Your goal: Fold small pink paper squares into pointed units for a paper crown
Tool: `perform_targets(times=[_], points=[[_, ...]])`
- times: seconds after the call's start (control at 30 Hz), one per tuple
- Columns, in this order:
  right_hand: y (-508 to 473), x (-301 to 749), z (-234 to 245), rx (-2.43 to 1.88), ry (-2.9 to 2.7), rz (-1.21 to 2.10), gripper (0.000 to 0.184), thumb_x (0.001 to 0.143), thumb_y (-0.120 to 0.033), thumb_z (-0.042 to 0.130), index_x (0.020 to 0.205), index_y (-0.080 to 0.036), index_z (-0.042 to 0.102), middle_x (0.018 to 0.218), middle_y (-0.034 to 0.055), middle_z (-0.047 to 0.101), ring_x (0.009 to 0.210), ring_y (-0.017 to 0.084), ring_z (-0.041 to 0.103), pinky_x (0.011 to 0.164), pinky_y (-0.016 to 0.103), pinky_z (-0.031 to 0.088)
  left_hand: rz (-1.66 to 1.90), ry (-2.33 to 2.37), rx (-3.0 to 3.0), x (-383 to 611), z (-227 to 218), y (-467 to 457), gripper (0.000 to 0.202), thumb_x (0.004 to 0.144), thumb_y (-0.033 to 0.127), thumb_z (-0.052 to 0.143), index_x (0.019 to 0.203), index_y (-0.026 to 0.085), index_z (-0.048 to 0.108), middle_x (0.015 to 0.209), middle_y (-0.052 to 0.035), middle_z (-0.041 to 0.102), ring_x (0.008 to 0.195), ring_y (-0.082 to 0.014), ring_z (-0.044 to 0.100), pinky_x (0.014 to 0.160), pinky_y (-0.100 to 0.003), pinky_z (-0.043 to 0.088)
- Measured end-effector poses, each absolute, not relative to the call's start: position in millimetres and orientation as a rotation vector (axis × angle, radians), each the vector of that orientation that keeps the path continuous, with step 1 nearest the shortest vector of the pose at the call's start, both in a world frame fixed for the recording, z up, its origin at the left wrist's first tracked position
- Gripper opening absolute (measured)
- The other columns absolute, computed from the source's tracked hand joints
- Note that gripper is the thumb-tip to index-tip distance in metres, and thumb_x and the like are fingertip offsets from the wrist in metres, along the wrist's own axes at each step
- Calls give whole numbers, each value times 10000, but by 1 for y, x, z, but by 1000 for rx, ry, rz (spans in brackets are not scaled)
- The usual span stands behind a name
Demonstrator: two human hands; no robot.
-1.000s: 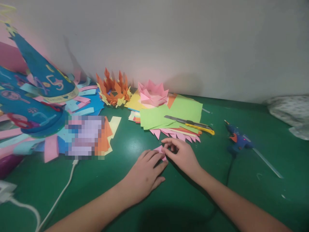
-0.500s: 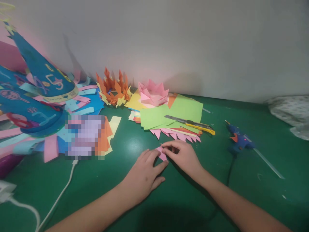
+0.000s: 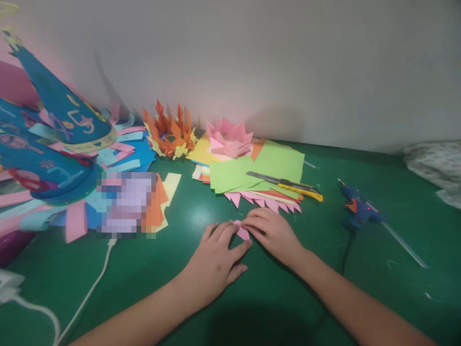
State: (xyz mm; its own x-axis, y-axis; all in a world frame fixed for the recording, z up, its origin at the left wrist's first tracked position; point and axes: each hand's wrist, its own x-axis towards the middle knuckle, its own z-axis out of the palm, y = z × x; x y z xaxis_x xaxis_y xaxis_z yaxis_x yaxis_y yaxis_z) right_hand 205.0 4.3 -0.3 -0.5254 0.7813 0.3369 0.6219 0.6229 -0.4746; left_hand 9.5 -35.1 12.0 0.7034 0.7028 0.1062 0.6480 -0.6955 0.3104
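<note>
A small folded pink paper piece [image 3: 241, 231] lies on the green table [image 3: 252, 298], held between both hands. My left hand [image 3: 216, 262] presses its fingers down on the near side of the paper, mostly covering it. My right hand [image 3: 272, 233] pinches the paper's far right edge with curled fingers. Just beyond the hands lies a stack of coloured paper [image 3: 259, 173] with pink zigzag points sticking out, and a yellow utility knife [image 3: 288, 185] rests on top of the green sheets.
A blue glue gun [image 3: 356, 211] with a dark cord lies to the right. Orange [image 3: 171, 132] and pink [image 3: 228, 139] paper crowns stand by the wall. Blue party hats and paper strips [image 3: 54, 144] pile up at the left. A white cable [image 3: 86, 293] crosses the near left.
My right hand's fingers have closed down flatter onto the pink paper and slid slightly left. My left hand has barely shifted.
</note>
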Motion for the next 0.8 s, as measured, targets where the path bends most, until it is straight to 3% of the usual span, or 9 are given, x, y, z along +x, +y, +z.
perform_targets(times=[0.33, 0.57, 0.8], points=[[8, 207, 0, -952, -2393, 350, 257, 935, -182, 414, 894, -169, 667, 816, 68, 649, 757, 171, 547, 672, 301, 438, 317, 1082, 2655, 9, 15, -36, 385, 869, 346, 535, 1236, 243, 482, 1261, -129, 463, 1175, -286, 431, 902, -470, 390], [9, 207, 1, -955, -2442, 339, 274, 929, -151, 401, 851, -166, 664, 819, 72, 647, 756, 171, 545, 680, 302, 442, 327, 1114, 2643, 9, 13, -35, 397, 860, 332, 548, 1243, 248, 487, 1385, -166, 344, 1205, -310, 401, 911, -481, 390], [10, 208, 3, -921, -2453, 334, 265, 929, -151, 407, 861, -152, 664, 828, 77, 649, 755, 172, 548, 680, 297, 445, 276, 1141, 2674, 9, 11, -36, 407, 875, 386, 516, 1265, 278, 466, 1407, -138, 356, 1200, -322, 391, 913, -507, 373]])
